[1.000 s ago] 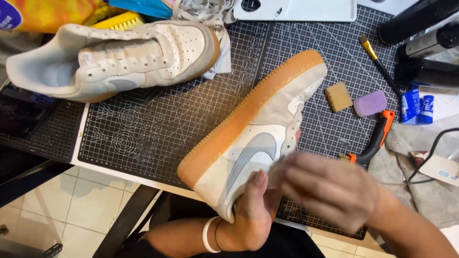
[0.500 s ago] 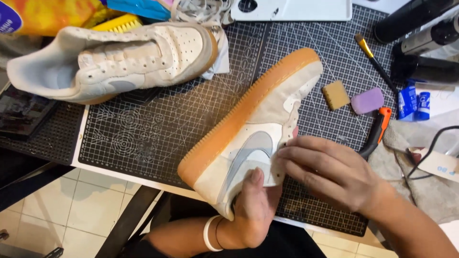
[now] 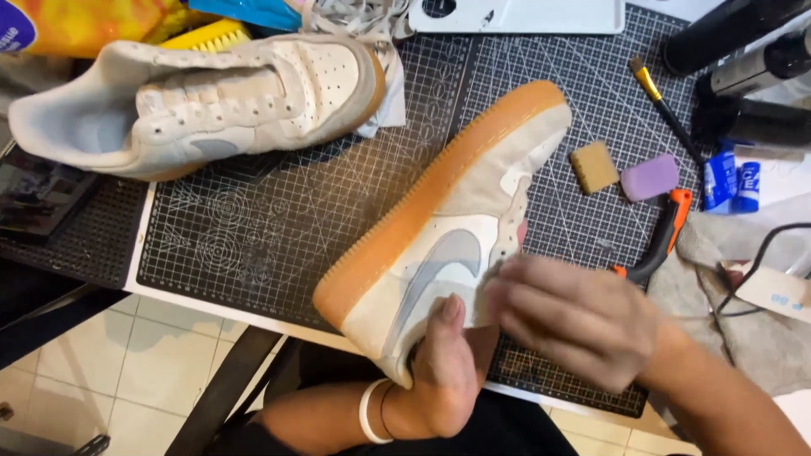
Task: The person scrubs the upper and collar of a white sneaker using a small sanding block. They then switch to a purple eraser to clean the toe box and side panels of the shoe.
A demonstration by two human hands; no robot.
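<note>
Gripping the heel of a gum-soled off-white leather sneaker (image 3: 439, 245) at centre frame, the left hand (image 3: 443, 371) steadies it — the right hand (image 3: 574, 321), fingers curled, rubs its side panel; whether it holds anything I cannot tell. Matching second sneaker (image 3: 211, 105) lies upper left, untouched.

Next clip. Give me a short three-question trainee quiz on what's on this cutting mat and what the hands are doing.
1. True or false: the left hand grips the heel end of the gum-soled shoe.
2. Which lies nearest the purple eraser block? A) the tan eraser block B) the yellow brush C) the second shoe
3. Fill in: the right hand is pressed against the shoe's ____ panel, beside the grey curved side emblem.

Key:
1. True; the shoe is tilted on its side, sole toward the second shoe.
2. A.
3. White side; the hand is blurred, so whatever it holds cannot be told.
</note>
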